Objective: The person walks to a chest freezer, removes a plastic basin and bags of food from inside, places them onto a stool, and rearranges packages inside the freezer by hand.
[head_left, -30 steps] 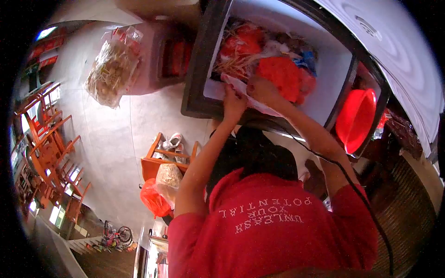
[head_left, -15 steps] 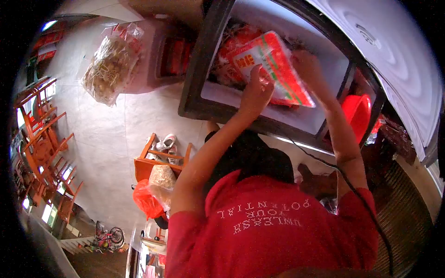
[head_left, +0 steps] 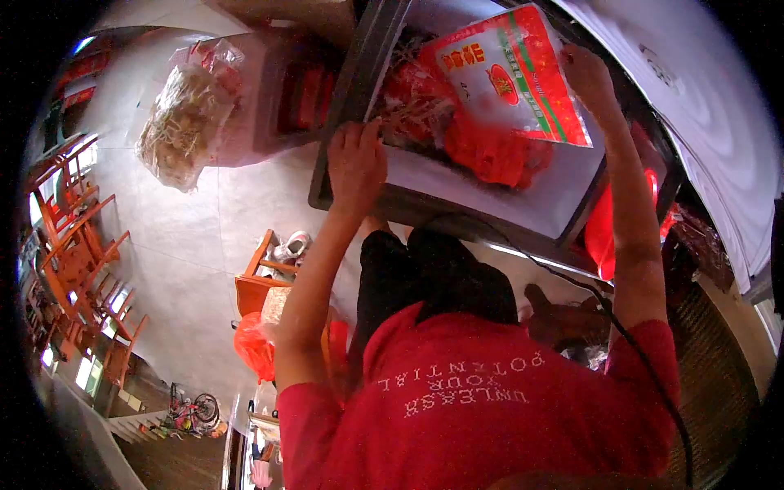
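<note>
A red and white printed plastic packet [head_left: 482, 69], with a green stripe, is held up at an angle over the open chest freezer [head_left: 465, 206]. My right hand [head_left: 588, 77] grips the packet's right edge. At the freezer's near left corner, my left hand [head_left: 356, 167] has its fingers curled over the dark rim. Beneath the packet, inside the freezer, lies a red plastic bag [head_left: 494, 155]. Further left in it are more red bags and pale stringy pieces [head_left: 420, 118], partly hidden by the packet.
The raised white lid [head_left: 702, 106] stands at the right. A red basin [head_left: 600, 237] sits beside the freezer. To the left, a clear bag of pale food [head_left: 184, 122] rests by a plastic tub [head_left: 265, 106]. A black cable [head_left: 563, 282] crosses in front. A wooden stool [head_left: 257, 265] stands behind me.
My left hand has let go of the packet and moved left onto the freezer rim. My right hand has lifted the packet up and to the right, uncovering the red bag below.
</note>
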`<move>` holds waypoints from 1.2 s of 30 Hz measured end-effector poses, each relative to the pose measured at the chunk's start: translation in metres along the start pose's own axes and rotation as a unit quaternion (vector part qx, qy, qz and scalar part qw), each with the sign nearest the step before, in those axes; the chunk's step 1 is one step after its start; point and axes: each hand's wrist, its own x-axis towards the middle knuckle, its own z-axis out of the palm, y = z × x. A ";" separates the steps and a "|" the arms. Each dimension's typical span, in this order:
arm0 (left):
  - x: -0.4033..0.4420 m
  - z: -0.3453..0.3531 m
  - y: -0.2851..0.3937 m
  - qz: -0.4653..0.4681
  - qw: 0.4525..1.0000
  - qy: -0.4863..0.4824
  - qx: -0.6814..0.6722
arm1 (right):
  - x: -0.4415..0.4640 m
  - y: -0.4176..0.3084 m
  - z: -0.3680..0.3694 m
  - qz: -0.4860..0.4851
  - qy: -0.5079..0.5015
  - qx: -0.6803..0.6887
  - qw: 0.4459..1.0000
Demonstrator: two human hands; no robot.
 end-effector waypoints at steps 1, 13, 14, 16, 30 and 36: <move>0.002 -0.003 -0.003 0.014 1.000 -0.001 0.026 | 0.001 0.003 0.001 -0.011 0.014 -0.007 1.000; 0.006 0.005 -0.033 0.083 0.981 -0.099 0.141 | -0.022 0.109 0.050 0.147 -0.200 -0.094 0.964; 0.008 0.003 -0.032 0.087 0.983 -0.096 0.129 | -0.027 0.103 0.052 0.164 -0.176 -0.083 0.967; 0.011 -0.004 -0.034 0.091 0.986 -0.098 0.096 | -0.038 0.081 0.058 0.224 -0.085 -0.044 0.970; 0.033 0.005 -0.060 0.126 0.986 -0.066 0.083 | 0.062 -0.112 0.233 -0.184 0.010 -0.223 0.957; 0.032 0.011 -0.063 0.133 0.989 -0.020 0.067 | 0.091 -0.089 0.239 -0.058 -0.068 -0.135 0.987</move>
